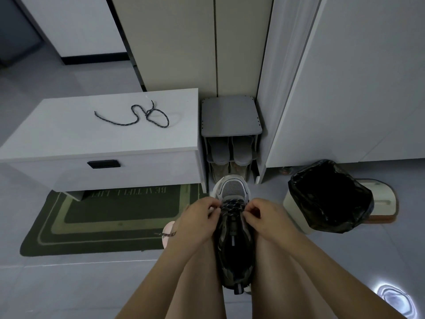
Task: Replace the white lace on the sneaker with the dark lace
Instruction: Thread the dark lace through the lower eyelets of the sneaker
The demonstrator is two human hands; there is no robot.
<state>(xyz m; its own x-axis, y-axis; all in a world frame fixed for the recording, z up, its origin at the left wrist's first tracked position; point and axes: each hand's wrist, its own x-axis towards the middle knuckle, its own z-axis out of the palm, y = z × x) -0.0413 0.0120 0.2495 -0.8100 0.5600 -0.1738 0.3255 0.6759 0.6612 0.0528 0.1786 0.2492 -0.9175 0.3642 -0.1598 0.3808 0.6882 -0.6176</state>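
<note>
Both hands work at the throat of the sneaker [234, 240], which stands on the floor between the person's bare legs, toe pointing away. The left hand [203, 214] and right hand [261, 215] sit on either side of the upper eyelets, fingers curled in, and each seems to pinch a run of the dark lace [231, 208] — a speckled cord that already crosses the tongue in several rows.

No white lace shows on the sneaker, so threading looks well along. I judge the step in hand to be drawing the crossings snug near the top. The next move likely calls for an even pull from the 2 hands, then feeding the ends through whatever eyelets remain. The ends themselves are hidden under the fingers.

A second dark lace [138, 116] lies looped on the white counter [69, 139], beyond the sneaker and to its left.

Only 1 piece of writing shows — pale letters on the green mat [110, 222] left of the sneaker, upside down from here, seemingly "BEAUTIFUL LIFE". No brand mark is legible on the sneaker.
</note>
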